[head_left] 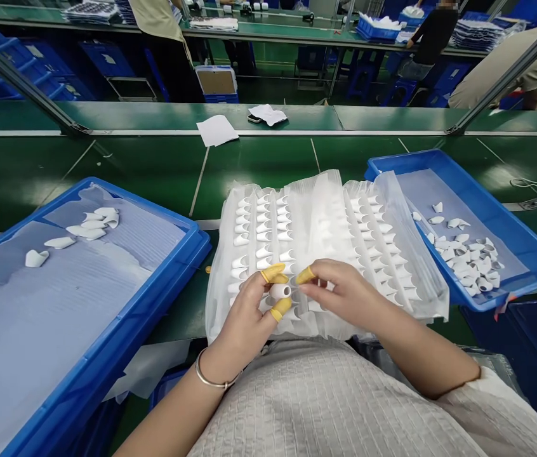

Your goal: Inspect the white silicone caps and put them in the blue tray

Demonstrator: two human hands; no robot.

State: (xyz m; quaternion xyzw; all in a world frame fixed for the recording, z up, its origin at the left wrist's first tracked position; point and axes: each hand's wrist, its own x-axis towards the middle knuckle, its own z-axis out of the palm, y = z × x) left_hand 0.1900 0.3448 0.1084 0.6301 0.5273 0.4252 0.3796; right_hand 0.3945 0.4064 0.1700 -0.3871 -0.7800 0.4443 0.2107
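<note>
White plastic cap (280, 291) pinched by left hand (249, 317) (right hand (339, 293) beside).

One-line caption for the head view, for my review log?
Left hand pinches a white cap over a clear tray of caps, right hand beside it, between two blue bins.

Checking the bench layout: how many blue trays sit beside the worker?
2. One blue tray lies at the left with a few white pieces; another blue tray sits at the right holding a heap. Other blue bins farther back are not counted.

white paper sheets (216, 130), phone (254, 119), distant workers
</note>
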